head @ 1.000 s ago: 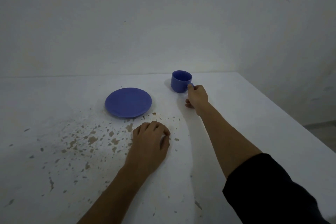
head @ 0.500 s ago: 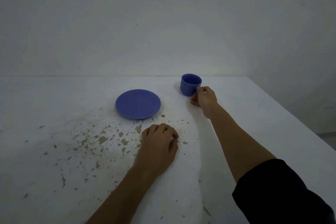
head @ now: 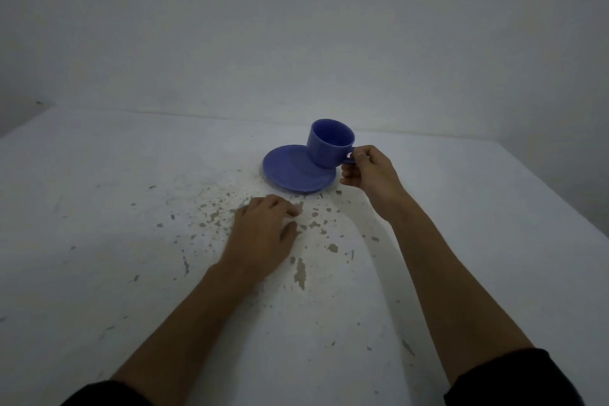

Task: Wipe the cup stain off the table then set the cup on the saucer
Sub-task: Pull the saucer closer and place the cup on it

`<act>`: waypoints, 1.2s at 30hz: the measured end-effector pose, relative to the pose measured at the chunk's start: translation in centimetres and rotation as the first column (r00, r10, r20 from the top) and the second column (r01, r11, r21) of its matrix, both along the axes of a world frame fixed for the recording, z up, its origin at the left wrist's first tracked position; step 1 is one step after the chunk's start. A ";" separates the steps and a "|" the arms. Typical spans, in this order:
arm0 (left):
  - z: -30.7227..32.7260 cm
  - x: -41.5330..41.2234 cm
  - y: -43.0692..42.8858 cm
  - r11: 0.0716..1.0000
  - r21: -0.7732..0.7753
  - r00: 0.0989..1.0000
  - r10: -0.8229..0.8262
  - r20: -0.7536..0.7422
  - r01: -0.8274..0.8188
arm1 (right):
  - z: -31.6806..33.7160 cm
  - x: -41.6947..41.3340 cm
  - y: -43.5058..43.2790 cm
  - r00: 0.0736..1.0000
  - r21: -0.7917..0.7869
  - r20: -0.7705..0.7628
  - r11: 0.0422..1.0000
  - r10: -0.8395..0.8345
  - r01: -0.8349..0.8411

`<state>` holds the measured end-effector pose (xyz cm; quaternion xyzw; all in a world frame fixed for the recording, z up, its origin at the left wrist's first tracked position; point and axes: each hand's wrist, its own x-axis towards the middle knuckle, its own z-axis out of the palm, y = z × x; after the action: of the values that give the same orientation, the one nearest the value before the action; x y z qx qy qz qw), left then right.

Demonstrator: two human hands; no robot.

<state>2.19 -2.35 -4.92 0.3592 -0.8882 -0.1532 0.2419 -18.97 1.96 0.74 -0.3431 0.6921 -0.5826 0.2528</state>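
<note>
A blue cup hangs tilted over the right part of a blue saucer on the white table. My right hand pinches the cup's handle from the right. Whether the cup's base touches the saucer I cannot tell. My left hand rests palm down on the table in front of the saucer, fingers curled, and I cannot see whether anything lies under it. No distinct cup ring shows on the table.
Chipped paint flecks spread over the table around and left of my left hand. A bare wall stands close behind the table. The table's right edge runs diagonally at the right.
My right hand has lifted the cup from the table behind and right of the saucer and carried it left, over the saucer. My left hand has stayed put.
</note>
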 end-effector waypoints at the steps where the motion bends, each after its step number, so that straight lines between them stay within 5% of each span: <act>1: -0.1 0.7 -0.5 0.998 0.019 0.998 0.056 0.018 -0.057 | 0.0 0.6 -0.4 1.000 0.009 0.005 1.000 0.028 -0.028; 36: -0.4 1.3 -0.7 0.990 0.026 0.990 0.137 -0.020 -0.137 | -0.2 0.5 -3.5 0.958 0.269 -0.191 0.950 0.214 -0.158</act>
<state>3.49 -3.00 -5.30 0.4205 -0.8570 -0.1508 0.2570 -18.48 -1.49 0.50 -0.4341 0.7480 -0.4226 0.2710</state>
